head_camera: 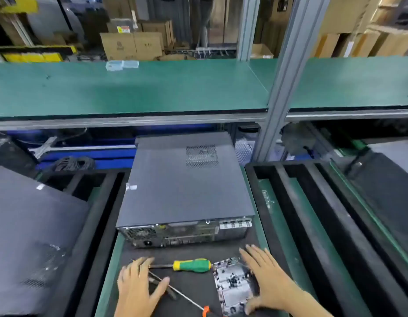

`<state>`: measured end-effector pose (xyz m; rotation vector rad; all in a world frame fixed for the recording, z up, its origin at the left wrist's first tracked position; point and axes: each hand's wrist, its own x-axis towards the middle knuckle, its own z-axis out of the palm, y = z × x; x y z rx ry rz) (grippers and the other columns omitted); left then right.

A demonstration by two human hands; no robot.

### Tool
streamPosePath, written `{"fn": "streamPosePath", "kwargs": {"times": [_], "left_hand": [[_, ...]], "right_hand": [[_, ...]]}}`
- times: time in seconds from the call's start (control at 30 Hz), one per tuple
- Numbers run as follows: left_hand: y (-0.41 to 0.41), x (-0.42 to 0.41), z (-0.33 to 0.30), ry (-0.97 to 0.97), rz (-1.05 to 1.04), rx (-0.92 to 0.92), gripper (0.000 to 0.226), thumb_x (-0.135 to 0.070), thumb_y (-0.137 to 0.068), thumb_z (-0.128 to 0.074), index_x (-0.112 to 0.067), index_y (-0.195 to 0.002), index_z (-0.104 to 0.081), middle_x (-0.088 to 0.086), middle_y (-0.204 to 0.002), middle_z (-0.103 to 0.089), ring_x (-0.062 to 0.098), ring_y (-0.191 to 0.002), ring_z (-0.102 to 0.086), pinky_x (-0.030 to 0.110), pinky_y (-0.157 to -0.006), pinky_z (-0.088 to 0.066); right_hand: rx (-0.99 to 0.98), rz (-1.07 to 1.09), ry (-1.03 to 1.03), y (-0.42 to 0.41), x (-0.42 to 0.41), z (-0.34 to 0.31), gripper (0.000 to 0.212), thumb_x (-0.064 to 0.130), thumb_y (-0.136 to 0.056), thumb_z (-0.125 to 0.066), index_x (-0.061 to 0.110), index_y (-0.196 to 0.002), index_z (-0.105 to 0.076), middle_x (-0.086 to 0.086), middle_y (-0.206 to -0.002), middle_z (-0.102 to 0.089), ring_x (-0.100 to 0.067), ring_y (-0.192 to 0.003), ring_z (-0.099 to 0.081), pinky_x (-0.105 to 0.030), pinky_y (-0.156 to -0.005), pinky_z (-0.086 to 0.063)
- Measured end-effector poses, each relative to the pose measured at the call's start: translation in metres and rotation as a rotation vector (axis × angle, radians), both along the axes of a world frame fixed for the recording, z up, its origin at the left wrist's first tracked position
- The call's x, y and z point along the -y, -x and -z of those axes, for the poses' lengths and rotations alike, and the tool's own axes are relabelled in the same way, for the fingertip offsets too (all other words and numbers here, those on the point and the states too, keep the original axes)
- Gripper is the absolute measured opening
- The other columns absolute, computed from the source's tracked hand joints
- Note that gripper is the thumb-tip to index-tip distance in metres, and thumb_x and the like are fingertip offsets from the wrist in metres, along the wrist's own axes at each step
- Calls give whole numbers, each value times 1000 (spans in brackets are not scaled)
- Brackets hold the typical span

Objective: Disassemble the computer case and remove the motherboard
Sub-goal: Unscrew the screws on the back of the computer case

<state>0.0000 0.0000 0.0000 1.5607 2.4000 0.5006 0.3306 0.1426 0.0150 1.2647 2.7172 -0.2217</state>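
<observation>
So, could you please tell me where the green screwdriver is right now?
In the head view, the screwdriver lies just in front of the case, between the left hand and right hand.

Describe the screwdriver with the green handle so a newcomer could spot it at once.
Start at the closed grey computer case in the middle. Just in front of its rear panel, the green-handled screwdriver lies crosswise on the dark mat between both hands. Its green-and-yellow handle distinguishes it from the thinner orange-handled tool nearby.

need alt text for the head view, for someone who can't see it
A closed computer case lies flat on a green bench, rear panel toward the viewer. Before it, the left hand rests over a screwdriver; the right hand touches a metal tray.
</observation>
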Motion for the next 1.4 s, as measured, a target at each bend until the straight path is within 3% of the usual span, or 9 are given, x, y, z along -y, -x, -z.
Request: {"fn": "streamPosePath", "kwargs": {"times": [0.07,0.4,0.63,0.83,0.93,1.0,1.07,1.2,1.4], "left_hand": [[0,-5,-7,26,55,6,100,-88,-77,-11,-15,-120,-65,8,-122,-59,36,-117,-54,55,-101,-39],[-12,-31,8,-141,246,-50,53,-57,-87,-45,-17,-120,-59,-1,-121,-55,23,-115,-49,39,-100,-36],[-33,-51,16,-175,370,-35,44,-52,-87,-48,-22,-117,-58,-5,-118,-52,20,-111,-47,38,-98,-32],[-70,-66,9,-179,447,-1,43,-52,-85,-52,-22,-115,-61,-6,-118,-55,19,-111,-47,37,-93,-36],[-113,-80,-1,-73,682,10,65,-60,-79,-63,-21,-130,-56,-4,-129,-53,22,-119,-48,37,-95,-36],[-149,-91,-2,86,823,18,105,-77,-68,-60,-19,-150,-29,-3,-152,-31,21,-139,-29,35,-110,-21],[-181,-102,-2,163,865,5,131,-84,-57,-59,-19,-155,-2,-4,-161,-5,18,-147,-6,36,-117,-8],[-220,-123,4,174,885,-35,134,-72,-57,-73,-17,-155,1,-2,-159,-13,19,-144,-14,36,-117,-14],[-251,-141,9,184,901,-14,131,-66,-56,-75,-17,-153,-1,2,-145,-25,23,-135,-22,35,-114,-20]], "right_hand": [[43,4,348,2,-1,-2,145,95,-45,-56,32,-152,19,5,-161,15,-17,-149,15,-35,-119,12],[114,-70,265,2,-3,8,141,81,-46,-70,37,-152,13,6,-163,4,-24,-148,6,-45,-121,-6],[32,4,207,-16,6,5,126,71,-57,-69,32,-154,1,6,-155,-16,-24,-142,-7,-39,-120,-12],[59,124,226,-67,-4,-5,126,64,-60,-74,33,-154,4,6,-157,-11,-26,-146,-1,-45,-121,-6],[131,129,208,-86,-9,-8,128,65,-61,-74,30,-154,7,6,-159,-10,-29,-148,0,-50,-121,3],[150,142,195,-92,-12,-9,129,65,-59,-74,31,-154,7,6,-157,-13,-30,-146,-4,-51,-120,2],[169,151,168,-95,-15,-10,132,65,-56,-75,31,-154,6,7,-156,-15,-30,-142,-10,-48,-118,-4],[183,179,143,-103,-19,-9,134,64,-55,-77,31,-153,7,10,-154,-17,-27,-134,-18,-44,-111,-15],[203,214,137,-131,-27,-11,135,61,-55,-78,29,-154,8,9,-154,-17,-27,-132,-21,-45,-109,-20]]}}
